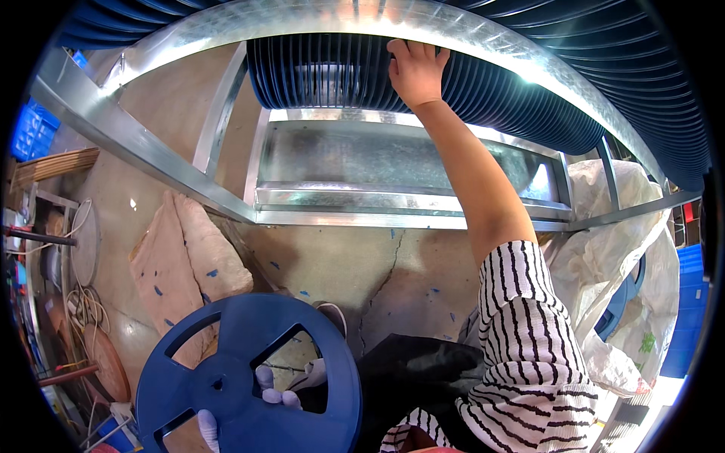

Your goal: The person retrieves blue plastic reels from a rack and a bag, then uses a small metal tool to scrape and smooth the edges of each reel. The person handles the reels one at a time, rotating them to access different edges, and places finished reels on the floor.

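A large dark-blue plastic reel flange (226, 355), round with wide cut-outs, stands in the lower left in front of me. My left hand (276, 392), in a pale glove, grips it; several fingertips show through one cut-out and the thumb lies over another edge. Up at the metal rack, my bare right hand (418, 75) reaches to a row of similar blue discs (325, 72) packed on edge. Its fingers curl over the discs just below the upper rail (340, 23), and the fingertips are hidden.
A galvanised metal frame (355, 220) crosses ahead. More blue discs (627, 60) line the upper right. On the concrete floor (325, 257) lie a cardboard piece (181, 264) and blue scraps. A white woven sack (612, 226) stands right, near blue bins (687, 317); cables (84, 306) hang left.
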Tool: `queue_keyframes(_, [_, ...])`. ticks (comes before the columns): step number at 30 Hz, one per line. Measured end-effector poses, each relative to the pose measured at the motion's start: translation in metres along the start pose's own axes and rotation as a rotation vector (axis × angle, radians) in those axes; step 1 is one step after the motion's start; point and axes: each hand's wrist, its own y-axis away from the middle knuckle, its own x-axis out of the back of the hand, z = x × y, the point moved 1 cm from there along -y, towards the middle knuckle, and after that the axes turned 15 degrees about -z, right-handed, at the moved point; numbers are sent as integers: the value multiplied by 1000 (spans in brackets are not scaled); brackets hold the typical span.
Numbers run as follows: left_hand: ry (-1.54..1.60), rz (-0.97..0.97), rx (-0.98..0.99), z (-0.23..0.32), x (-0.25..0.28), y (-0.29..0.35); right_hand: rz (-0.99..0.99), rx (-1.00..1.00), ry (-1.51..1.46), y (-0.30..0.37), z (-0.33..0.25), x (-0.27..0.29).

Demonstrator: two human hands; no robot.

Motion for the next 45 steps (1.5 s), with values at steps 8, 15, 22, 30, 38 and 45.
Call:
queue_keyframes(8, [76,-29,12,4,5,-2,-96,-18,-69,-1,-4,2])
queue_keyframes(15, [119,-46,9,5,8,1,-162,-23,-47,-11,-23,6])
queue_keyframes(22, [164,-77,15,8,13,1,-96,115,-52,-13,-27,1])
queue_keyframes(30, [213,-113,56,11,18,3,-154,-19,-84,-20,-43,2])
queue_keyframes(38, [275,-183,123,13,26,4,-13,106,-136,-25,-45,-4])
queue_keyframes(45, [350,-286,206,11,31,8,-97,35,-161,-28,-56,-1])
